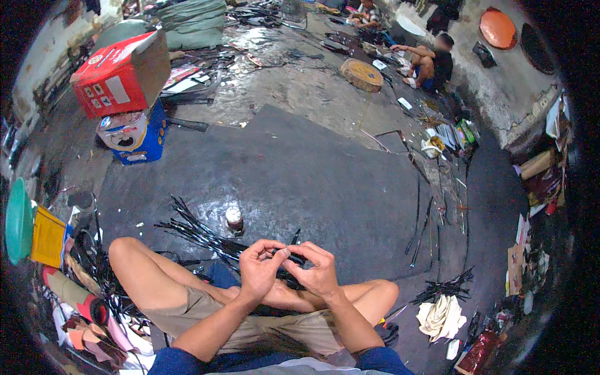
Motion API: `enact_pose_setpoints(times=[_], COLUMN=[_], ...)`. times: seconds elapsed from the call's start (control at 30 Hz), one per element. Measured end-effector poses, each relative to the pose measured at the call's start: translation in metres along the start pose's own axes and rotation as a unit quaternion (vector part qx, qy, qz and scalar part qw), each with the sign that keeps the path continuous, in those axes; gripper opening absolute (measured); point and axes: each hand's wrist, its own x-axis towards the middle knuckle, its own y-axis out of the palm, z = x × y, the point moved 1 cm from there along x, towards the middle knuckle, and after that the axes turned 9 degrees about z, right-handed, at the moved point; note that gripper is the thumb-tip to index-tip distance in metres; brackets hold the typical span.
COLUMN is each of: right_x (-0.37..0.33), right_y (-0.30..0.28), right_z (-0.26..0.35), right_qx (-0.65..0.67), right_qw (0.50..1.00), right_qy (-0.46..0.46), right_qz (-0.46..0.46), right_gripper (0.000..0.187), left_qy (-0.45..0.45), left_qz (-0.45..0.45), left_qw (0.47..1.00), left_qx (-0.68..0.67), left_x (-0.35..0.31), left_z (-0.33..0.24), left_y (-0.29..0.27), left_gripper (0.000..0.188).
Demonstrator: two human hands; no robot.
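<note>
My left hand (260,269) and my right hand (314,270) meet above my crossed legs. Thumbs and forefingers are pinched together, the fingertips nearly touching. What they grip is too small or hidden to make out. The dark tip of a thin strip (296,235) pokes up just beyond the fingers; I cannot tell whether they hold it. A bundle of shiny black strips (199,230) lies on the floor to the left, its near end running behind my left hand. Just past the bundle stands a small jar (234,217) with a whitish upper part.
Dark sheeting (312,169) covers the floor ahead. A red box (119,75) sits on a blue box (140,140) at far left. Right of me are short black strips (445,286) and a cream cloth (441,317). A person (437,62) sits by the wall, near a round wooden block (362,75).
</note>
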Motion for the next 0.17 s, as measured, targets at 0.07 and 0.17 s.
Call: enact_pose_setpoints(times=[0.07, 0.17], right_x=[-0.0015, -0.0039], right_y=[0.0015, 0.0041], right_z=[0.0032, 0.0073], right_qx=[-0.023, -0.035], right_qw=[1.0, 0.999], right_qy=[-0.014, -0.024], right_qz=[0.008, -0.002], right_gripper=[0.03, 0.032], left_qy=[-0.016, -0.024], left_qz=[0.0, -0.002], left_qw=[1.0, 0.998], left_qx=[-0.004, -0.051], left_x=[-0.002, -0.0033], left_z=[0.0002, 0.0064], left_y=[-0.0055, -0.0088], left_gripper=[0.011, 0.011])
